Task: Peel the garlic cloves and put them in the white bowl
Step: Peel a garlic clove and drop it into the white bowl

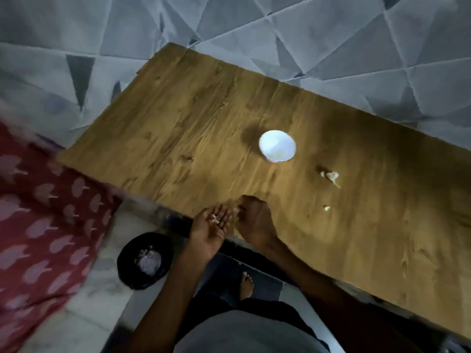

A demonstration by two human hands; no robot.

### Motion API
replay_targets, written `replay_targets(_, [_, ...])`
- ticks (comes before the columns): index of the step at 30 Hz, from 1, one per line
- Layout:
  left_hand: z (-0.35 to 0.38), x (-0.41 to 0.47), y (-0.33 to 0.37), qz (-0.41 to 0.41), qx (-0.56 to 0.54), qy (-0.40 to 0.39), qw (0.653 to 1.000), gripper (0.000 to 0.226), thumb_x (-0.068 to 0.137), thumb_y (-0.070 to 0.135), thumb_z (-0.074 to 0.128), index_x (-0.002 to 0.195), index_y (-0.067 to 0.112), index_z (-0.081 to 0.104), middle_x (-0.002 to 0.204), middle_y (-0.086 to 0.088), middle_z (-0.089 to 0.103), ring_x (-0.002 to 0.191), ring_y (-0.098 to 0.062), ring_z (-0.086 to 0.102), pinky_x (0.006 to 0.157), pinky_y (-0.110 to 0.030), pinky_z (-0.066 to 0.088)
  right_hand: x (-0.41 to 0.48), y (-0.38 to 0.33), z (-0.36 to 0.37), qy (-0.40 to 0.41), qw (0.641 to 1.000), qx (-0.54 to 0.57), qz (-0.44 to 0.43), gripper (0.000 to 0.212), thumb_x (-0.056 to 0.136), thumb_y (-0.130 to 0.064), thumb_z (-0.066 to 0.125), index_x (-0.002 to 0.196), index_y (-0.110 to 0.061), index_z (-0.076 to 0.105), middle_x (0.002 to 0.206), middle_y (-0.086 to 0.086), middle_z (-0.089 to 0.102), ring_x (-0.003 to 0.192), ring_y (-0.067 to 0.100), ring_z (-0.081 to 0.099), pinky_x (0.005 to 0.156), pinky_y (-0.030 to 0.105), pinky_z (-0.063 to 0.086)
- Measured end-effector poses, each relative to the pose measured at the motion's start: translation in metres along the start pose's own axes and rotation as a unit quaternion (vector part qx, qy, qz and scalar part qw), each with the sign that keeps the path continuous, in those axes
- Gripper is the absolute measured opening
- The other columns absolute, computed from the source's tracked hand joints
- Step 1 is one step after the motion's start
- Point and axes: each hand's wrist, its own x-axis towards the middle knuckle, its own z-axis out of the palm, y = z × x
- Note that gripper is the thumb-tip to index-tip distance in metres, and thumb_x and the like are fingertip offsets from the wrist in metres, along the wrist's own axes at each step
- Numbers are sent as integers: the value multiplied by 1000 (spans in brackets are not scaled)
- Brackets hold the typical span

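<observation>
1. Wood-grain table — bears everything; no writing readable anywhere.
2. Black bin, on the floor; pale scraps inside.
3. Right hand, fingers curled at the table edge; grip cannot be told.
4. Left hand — palm up, fingers loosely spread, cradling a peel scrap; best kept level.
5. White bowl; yellowish contents.
6. Garlic cloves, on the table near the bowl.

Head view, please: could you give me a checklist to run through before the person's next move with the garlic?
1. Left hand palm up, white scraps lying on it: ok.
2. Right hand at the table edge, anything pinched: cannot tell.
3. White bowl upright on the table: ok.
4. All garlic in the bowl: not ok, garlic pieces lie right of it.
5. Black bin on the floor, open: ok.
</observation>
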Motion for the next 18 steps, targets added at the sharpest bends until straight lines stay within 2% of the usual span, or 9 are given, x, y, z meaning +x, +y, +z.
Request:
replay_targets(3, [-55,-11,45,5,-72,-9,997,27,96,14,46,76,9,63,66,-6,63,61,-16,59,61,-24,52,-7,-54,73,-71,987,-83,-114,14,83,-6,66,96,-3,71,99,14,69,94,27,64,85,31,51])
replay_targets(5, [-90,-19,76,7,-126,24,992,22,100,13,45,86,6,61,69,-8,68,59,-17,66,54,-23,56,-11,-76,119,-116,975,-107,-153,26,88,0,60,112,-1,69,117,19,66,113,33,60,101,40,47])
replay_targets(7, [-136,-17,111,35,-173,65,982,24,101,10,43,85,4,61,67,-9,70,56,-19,70,52,-25,58,-11,-97,176,-164,962,-118,-186,30,89,0,57,116,-4,69,123,15,66,117,32,59,102,40,45])
replay_targets(9, [-189,-1,140,47,-197,92,975,26,101,12,42,84,6,60,65,-8,70,58,-20,70,58,-27,59,-9,-111,238,-190,953,-128,-198,24,88,-10,54,96,-12,76,100,10,73,92,27,69,83,38,57])
replay_targets(11, [-247,26,158,33,-200,119,972,24,101,15,42,88,6,59,72,-9,70,67,-22,69,71,-33,55,-6,-120,299,-190,962,-98,-169,20,83,-15,54,75,-13,73,79,8,71,70,23,66,66,37,56])
replay_targets(13, [-314,69,170,20,-214,141,966,22,101,17,41,92,6,57,84,-11,65,78,-23,63,79,-33,50,-1,-121,367,-203,970,-60,-120,25,85,-12,52,78,-3,74,83,13,72,75,27,67,71,29,55])
replay_targets(15, [-374,116,176,27,-239,152,959,25,101,15,37,83,7,53,81,-10,61,73,-21,61,80,-30,50,6,-103,428,-231,971,15,-60,33,90,-10,46,93,5,75,99,15,72,92,26,67,80,19,52])
replay_targets(17, [-433,172,173,24,-254,182,950,30,102,13,31,84,6,55,82,-11,62,78,-22,63,92,-30,47,3,-60,495,-272,961,50,-33,36,91,-18,44,106,-6,74,110,4,72,103,13,66,92,24,52])
replay_targets(18, [-458,199,169,21,-265,185,946,33,103,13,29,94,3,59,93,-13,64,91,-24,64,102,-32,43,2,-35,526,-296,952,70,-18,33,93,-19,46,111,-11,73,114,-1,70,106,7,64,96,23,50])
